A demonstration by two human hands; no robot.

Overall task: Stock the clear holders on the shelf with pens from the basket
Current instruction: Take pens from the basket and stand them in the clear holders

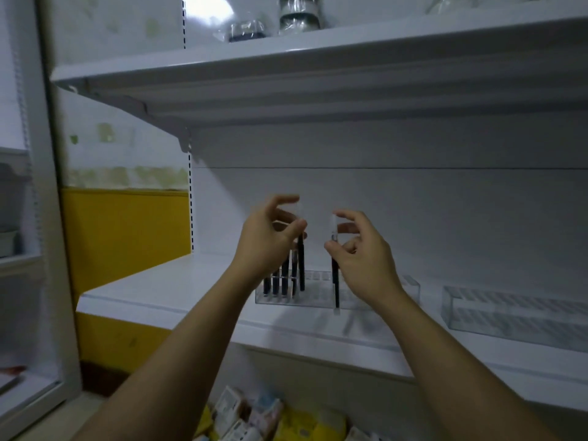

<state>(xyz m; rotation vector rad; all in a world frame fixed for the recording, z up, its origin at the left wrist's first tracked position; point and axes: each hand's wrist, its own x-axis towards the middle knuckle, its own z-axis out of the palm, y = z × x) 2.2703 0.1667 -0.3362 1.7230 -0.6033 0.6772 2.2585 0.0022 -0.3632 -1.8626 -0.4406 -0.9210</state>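
Here the right hand [362, 259] pinches a pen [336, 281] between thumb and curled fingers near its clear-capped top. The pen hangs almost upright, with its long axis vertical and its lower tip in front of the clear holder [315, 289] rather than inside it, as far as the view shows. The left hand [270, 240] is just beside it, its fingers curled round the top of a second pen [301, 268], which also stands upright and seems to reach down into the holder. About 4 stocked pens [280, 283] stand at the holder's left end, and the slots to their right look free. So the right hand's pen probably needs to lift a little, move back over the holder's front wall and drop straight down. The open space lies rightward, away from the left hand. Another clear holder [509, 313] sits well apart to the right on the same shelf [191, 281] and looks unfilled. The upper shelf [318, 74] leaves plenty of headroom. The basket is not in view; only blurred boxes [248, 415] show below.
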